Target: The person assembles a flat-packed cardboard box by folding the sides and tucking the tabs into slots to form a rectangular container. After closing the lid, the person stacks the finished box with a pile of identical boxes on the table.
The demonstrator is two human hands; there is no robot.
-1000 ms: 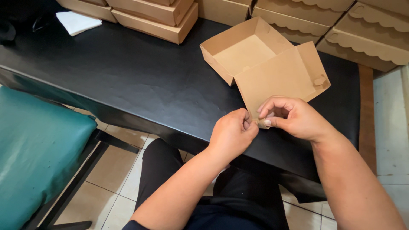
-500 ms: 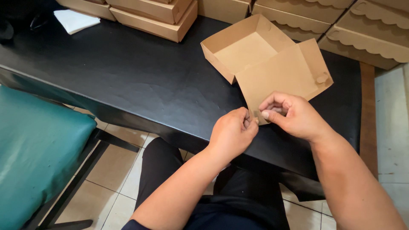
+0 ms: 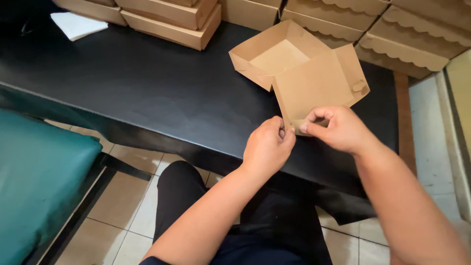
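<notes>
The open brown cardboard box with its flat hinged lid is placed on the black worktop, near its front edge. Stacks of closed brown cardboard boxes are seen along the far side. The lid's near corner is pinched between the fingers of the left hand and the right hand.

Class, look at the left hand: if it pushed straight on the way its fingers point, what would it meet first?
The left hand points up and right at the lid flap it already pinches. Beyond that, likely the open box, though depth is unclear.
</notes>
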